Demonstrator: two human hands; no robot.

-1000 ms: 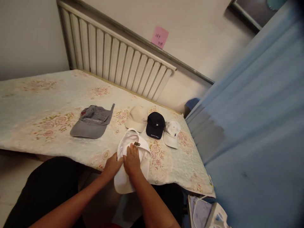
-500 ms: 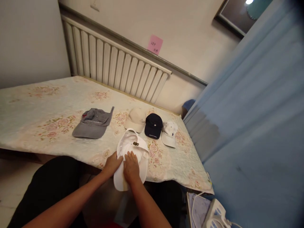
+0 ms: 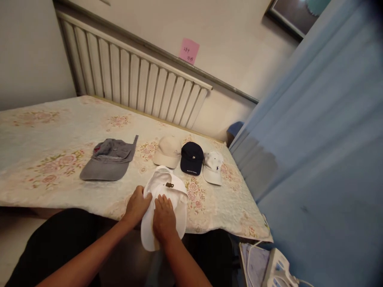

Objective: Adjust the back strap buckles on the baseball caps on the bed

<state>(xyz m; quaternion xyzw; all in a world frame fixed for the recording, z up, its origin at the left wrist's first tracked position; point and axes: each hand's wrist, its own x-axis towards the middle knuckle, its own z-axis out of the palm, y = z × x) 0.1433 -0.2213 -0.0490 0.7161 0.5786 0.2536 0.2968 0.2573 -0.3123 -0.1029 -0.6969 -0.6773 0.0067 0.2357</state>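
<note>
White cap (image 3: 170, 191) lying at near edge of floral cover (image 3: 60, 131), just in front of navy cap (image 3: 192, 158), brim overhanging edge. I'm seeing right hand (image 3: 164, 219) pressing flat on it, fingers spread, gripping nothing. Left hand (image 3: 137, 207) resting on its left side, fingers bending; can't tell if pinching. Beige cap (image 3: 167, 150), grey cap (image 3: 107, 159) sitting left of navy cap, pale cap (image 3: 213, 167) right.

Both hands (image 3: 151, 213) flat on white cap (image 3: 167, 195), bed (image 3: 44, 131) edge

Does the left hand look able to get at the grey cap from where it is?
Probably yes. The left hand rests at the edge of the white cap, and the grey cap lies to its left on the flowered cover with only bare cover between them.
</note>
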